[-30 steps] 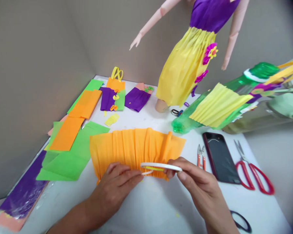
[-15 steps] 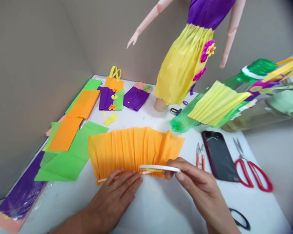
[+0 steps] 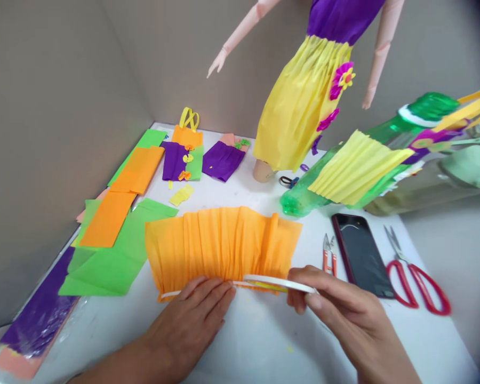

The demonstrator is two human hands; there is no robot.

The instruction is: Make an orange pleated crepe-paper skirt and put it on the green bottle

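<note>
**Holds a white strip (image 3: 170, 294) down along gathered orange paper (image 3: 224, 240)**

Rests the left hand (image 3: 192, 322) on the near edge of the orange paper, fingers stretched out and laid close together, covering the middle of the strip. Cannot tell exactly where the left thumb presses. With the right hand (image 3: 352, 314), pinches a white tape roll (image 3: 278, 281) between thumb and fingertips, tilted, with yellow showing beneath its rim, over the right part of that same edge. Between left fingertips and roll, a short stretch of strip in plain sight.

In front of both hands, flat on the white table (image 3: 264, 341), the orange paper, pleated and fanning out toward the far side. To its left, a loose green sheet (image 3: 124, 266), partly under folded orange sheets (image 3: 108, 218). Nearer the left edge, a purple sheet (image 3: 42, 298).

To the right, small snips (image 3: 326, 258), then a dark phone (image 3: 362, 256), then red-handled scissors (image 3: 401, 257), side by side without touching. Farther back, a green bottle (image 3: 296, 201) lying tilted, and a doll's yellow skirt (image 3: 288, 112) trimmed with magenta flowers.
</note>
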